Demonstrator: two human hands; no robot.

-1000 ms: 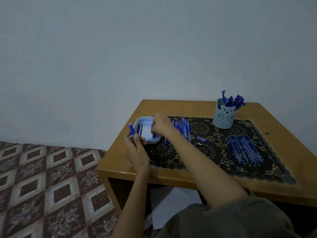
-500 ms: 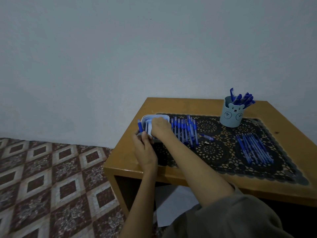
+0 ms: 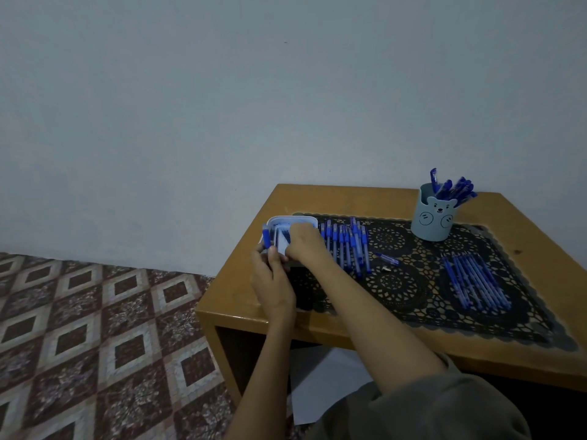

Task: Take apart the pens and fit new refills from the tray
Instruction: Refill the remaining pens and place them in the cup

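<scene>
The wooden table (image 3: 317, 198) fills your right side, and the black lace mat (image 3: 397, 287) covers most of it. At the mat's far edge stands the bear-faced cup (image 3: 432, 217) of pens. 1 row of pens (image 3: 346, 246) lies just beside the tray, and a 2nd row (image 3: 476, 281) lies well apart to the right. The white tray (image 3: 292, 220) sits at the mat's far left corner with refills (image 3: 281, 237) lying lengthwise inside. Your left hand (image 3: 270, 281) grips a blue pen (image 3: 266, 238) upright at the tray's left wall, fingers wrapped round its lower part. Your right hand (image 3: 305, 246) is down in the tray, fingers bent over the refills; the knuckles hide the tips, so I cannot tell whether it has 1 pinched. A small loose piece (image 3: 389, 258) lies on the mat between the 2 rows. For this pick, I'd take a single refill near 1 end, lift it clear of its neighbours, and line it up with the barrel before pushing, keeping the pen steady beside the tray.
</scene>
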